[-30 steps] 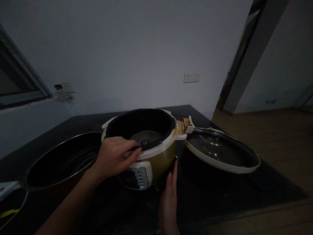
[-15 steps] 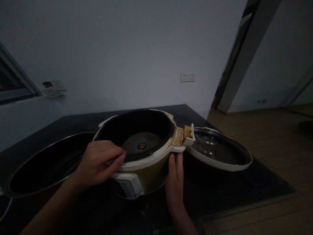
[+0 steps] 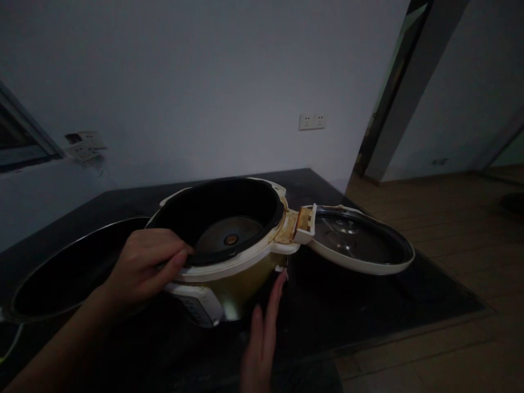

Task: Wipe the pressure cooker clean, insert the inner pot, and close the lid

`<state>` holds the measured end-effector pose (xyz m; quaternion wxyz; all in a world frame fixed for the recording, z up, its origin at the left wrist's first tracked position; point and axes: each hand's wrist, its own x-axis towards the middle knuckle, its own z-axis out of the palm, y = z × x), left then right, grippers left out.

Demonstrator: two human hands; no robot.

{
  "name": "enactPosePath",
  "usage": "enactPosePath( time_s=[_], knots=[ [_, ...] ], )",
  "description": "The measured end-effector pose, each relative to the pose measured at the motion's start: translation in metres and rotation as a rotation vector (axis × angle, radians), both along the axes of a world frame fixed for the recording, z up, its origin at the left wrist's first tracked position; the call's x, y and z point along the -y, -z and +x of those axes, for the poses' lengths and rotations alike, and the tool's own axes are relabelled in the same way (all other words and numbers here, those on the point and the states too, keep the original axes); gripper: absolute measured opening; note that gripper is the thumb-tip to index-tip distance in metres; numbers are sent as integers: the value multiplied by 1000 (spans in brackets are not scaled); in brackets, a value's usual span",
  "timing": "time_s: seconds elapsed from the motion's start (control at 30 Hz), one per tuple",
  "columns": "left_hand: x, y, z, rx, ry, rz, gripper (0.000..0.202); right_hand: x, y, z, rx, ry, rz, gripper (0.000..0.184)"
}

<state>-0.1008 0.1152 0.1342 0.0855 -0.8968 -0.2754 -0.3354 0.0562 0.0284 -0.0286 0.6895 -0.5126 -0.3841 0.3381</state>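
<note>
A yellow-green rice cooker (image 3: 241,273) with a white rim stands on a dark counter (image 3: 360,305), its inside bare down to the heating plate. Its hinged lid (image 3: 360,245) lies open to the right. My left hand (image 3: 143,267) is closed over the cooker's front left rim, thumb along the edge. My right hand (image 3: 264,333) is open with fingers straight, fingertips at the cooker's lower right side beneath the hinge. The room is dim.
A large dark pan or inner pot (image 3: 69,273) rests on the counter left of the cooker. Wall sockets (image 3: 311,121) sit on the back wall, and another socket block (image 3: 84,147) at left. The counter's right edge drops to a wooden floor (image 3: 450,218).
My right hand has let go of the cooker's rim under the hinge and dropped lower, fingers now straight. The cooker has shifted slightly left in view; my left hand stays on the rim.
</note>
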Motion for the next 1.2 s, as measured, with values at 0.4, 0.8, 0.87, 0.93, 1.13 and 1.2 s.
enactPosePath(
  time_s=[0.4, 0.8, 0.87, 0.93, 1.13, 1.2],
  knots=[
    [20, -5, 18, -188, -173, 181, 25, -56, -31, 52, -37, -25, 101, 59],
    [35, 5, 79, -82, -512, 271, 38, -46, -15, 40, -108, 3, 28, 60],
    [34, 5, 74, -56, -465, 256, 37, -28, -14, 24, -21, -5, 43, 58],
    [32, 5, 68, -33, -419, 249, 37, -17, -14, 11, 79, -28, 52, 58],
    [20, 2, 55, -14, -283, 233, 37, -28, -15, 15, 118, -2, 106, 55],
    [14, 2, 50, -17, -257, 219, 39, -41, -20, 29, 33, 15, 102, 57]
  ],
)
